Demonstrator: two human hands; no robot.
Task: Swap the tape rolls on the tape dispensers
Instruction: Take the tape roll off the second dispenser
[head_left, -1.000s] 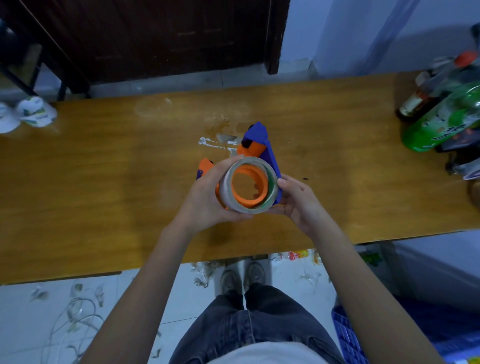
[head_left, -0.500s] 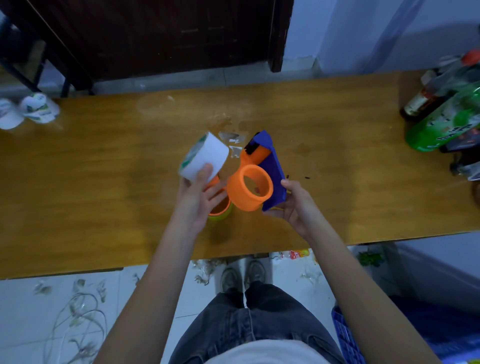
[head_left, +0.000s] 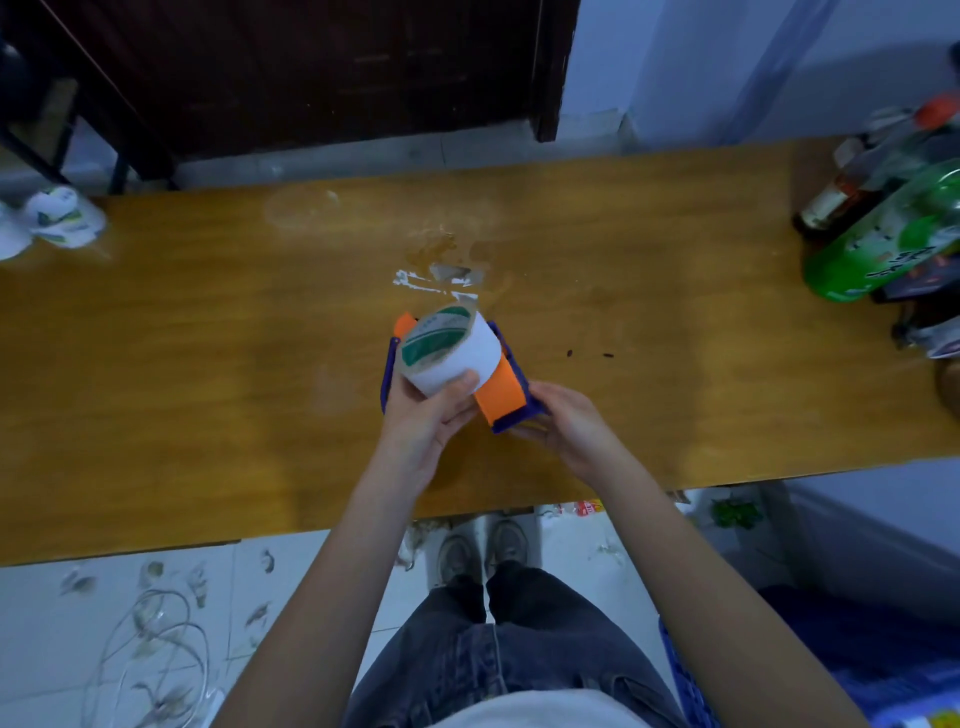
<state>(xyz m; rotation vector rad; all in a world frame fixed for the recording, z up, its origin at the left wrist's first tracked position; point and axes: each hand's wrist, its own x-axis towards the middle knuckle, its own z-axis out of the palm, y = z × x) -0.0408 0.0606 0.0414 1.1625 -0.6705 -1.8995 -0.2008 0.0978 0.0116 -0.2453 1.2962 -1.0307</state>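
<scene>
My left hand (head_left: 423, 415) grips a white tape roll (head_left: 452, 356) with a green-printed core, held over the middle of the wooden table (head_left: 208, 374). The roll sits against the orange hub (head_left: 501, 389) of a blue and orange tape dispenser (head_left: 514, 387), and I cannot tell whether it is seated on the hub. My right hand (head_left: 563, 423) holds that dispenser by its blue frame from the right. Behind the roll an orange and blue part (head_left: 401, 327) of a second dispenser shows on the table; the rest of it is hidden.
Several bottles (head_left: 883, 234), one green, lie at the table's right end. White tape rolls (head_left: 57, 218) rest at the far left edge. Torn tape scraps (head_left: 436, 278) stick to the tabletop behind the dispenser. A blue crate (head_left: 691, 691) stands on the floor at lower right.
My left hand pulled the white roll off the orange hub to the left, then brought it back right against the hub. The right hand tilted the dispenser.
</scene>
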